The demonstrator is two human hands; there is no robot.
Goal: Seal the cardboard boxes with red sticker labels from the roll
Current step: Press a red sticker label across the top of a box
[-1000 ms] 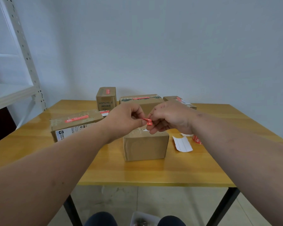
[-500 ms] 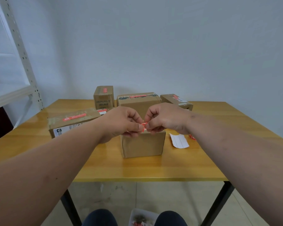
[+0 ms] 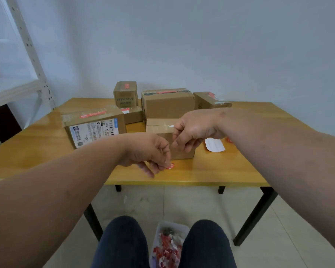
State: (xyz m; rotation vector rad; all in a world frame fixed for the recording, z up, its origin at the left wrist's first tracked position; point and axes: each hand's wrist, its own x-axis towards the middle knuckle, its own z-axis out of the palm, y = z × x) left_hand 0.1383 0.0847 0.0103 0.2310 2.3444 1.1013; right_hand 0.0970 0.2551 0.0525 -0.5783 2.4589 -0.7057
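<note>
Hands have parted since a moment ago. Left hand (image 3: 149, 151) drops toward the lower centre, pinching a red scrap (image 3: 170, 166) over the surface (image 3: 211, 171). Right hand (image 3: 191, 132), fingers curled, contents unclear, hovers at the unsealed box (image 3: 161, 130). Likely backing discarded.

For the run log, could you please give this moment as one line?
left hand: pinches red sticker | right hand: curled, over box | box: unsealed
</note>
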